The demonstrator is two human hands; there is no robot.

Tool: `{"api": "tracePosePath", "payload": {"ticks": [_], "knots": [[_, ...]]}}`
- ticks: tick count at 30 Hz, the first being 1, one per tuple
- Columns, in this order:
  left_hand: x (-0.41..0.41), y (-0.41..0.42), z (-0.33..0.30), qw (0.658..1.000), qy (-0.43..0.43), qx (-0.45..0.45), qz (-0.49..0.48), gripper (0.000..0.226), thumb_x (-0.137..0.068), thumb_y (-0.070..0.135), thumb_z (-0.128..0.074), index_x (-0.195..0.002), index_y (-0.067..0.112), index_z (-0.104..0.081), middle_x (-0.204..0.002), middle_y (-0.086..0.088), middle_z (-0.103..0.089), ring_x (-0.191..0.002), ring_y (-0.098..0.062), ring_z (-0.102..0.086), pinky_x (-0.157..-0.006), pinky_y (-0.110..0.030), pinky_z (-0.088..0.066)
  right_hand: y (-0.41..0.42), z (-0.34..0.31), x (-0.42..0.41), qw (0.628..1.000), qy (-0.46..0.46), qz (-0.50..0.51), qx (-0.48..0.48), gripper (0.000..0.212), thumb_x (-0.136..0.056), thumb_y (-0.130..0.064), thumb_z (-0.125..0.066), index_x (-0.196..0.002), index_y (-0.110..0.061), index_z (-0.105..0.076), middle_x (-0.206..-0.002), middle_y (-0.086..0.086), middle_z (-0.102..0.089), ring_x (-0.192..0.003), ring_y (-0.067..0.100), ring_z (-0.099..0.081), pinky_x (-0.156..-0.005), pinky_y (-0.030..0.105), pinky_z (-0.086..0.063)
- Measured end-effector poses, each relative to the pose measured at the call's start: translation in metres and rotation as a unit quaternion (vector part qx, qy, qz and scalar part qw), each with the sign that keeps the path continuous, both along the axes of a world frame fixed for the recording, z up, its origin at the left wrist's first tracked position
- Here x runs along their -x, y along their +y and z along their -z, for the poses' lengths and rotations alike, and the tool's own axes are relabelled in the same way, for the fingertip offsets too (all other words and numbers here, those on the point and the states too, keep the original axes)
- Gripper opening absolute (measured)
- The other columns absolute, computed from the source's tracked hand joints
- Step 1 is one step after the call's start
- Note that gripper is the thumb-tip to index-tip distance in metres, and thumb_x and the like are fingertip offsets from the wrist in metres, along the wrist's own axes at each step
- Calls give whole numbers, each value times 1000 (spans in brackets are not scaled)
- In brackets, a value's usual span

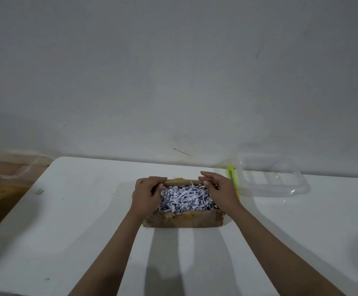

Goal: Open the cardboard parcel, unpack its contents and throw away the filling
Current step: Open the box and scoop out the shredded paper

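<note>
The cardboard parcel [183, 218] sits open near the middle of the white worktop [77, 221], packed to the brim with shredded paper filling [184, 198] that hides whatever lies beneath. The left hand [146, 194] grips the parcel's far left corner, fingers curled over the rim. The right hand [218, 190] curls over the far right edge, thumb at the filling; its fingertips are hard to make out. Behind it a yellow utility knife [232, 178] shows only partly, just beside a clear plastic container [274, 178]. Another clear container [9, 167] at the left is faint
</note>
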State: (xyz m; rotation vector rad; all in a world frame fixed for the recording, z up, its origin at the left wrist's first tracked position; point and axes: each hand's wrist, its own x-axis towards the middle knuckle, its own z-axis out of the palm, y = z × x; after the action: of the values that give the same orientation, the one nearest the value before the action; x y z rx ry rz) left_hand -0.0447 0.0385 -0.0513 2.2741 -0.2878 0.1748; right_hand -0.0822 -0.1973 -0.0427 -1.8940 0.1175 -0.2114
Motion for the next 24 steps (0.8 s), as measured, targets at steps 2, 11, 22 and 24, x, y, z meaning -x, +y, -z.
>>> {"api": "tracePosePath", "payload": {"ticks": [2, 11, 22, 24], "knots": [[-2, 1, 1, 1000, 10, 21, 9, 24, -90, 18, -56, -109, 20, -70, -100, 17, -64, -107, -19, -46, -87, -26, -38, -1, 1, -1, 1000, 5, 0, -18, 29, -89, -2, -59, -115, -14, -65, -99, 1, -73, -96, 0, -66, -83, 16, -53], [-12, 8, -14, 990, 104, 89, 42, 29, -92, 0, -53, -98, 21, -73, -91, 2, -72, -80, -13, -62, -72, -20, -45, -2, -4, -6, 999, 39, -11, -16, 26, -89, -1, -58, -108, -18, -66, -92, 3, -74, -94, 11, -67, -84, 22, -51], [-11, 1, -16, 985, 132, 104, 34, 30, -94, -4, -45, -94, 11, -71, -42, 10, -45, -34, -6, -28, -39, -14, -21, 5, -8, -8, 998, 60, 10, 33, 26, -90, 0, -52, -106, -15, -65, -82, 5, -68, -75, 19, -61, -55, 7, -42], [-8, 1, -19, 988, 116, 91, 34, 30, -95, -3, -45, -98, 12, -71, -54, 7, -53, -37, -5, -35, -41, -12, -24, 5, -8, -6, 997, 58, 14, 39, 23, -91, -3, -53, -106, -17, -65, -88, 5, -70, -81, 20, -63, -56, 6, -43]]}}
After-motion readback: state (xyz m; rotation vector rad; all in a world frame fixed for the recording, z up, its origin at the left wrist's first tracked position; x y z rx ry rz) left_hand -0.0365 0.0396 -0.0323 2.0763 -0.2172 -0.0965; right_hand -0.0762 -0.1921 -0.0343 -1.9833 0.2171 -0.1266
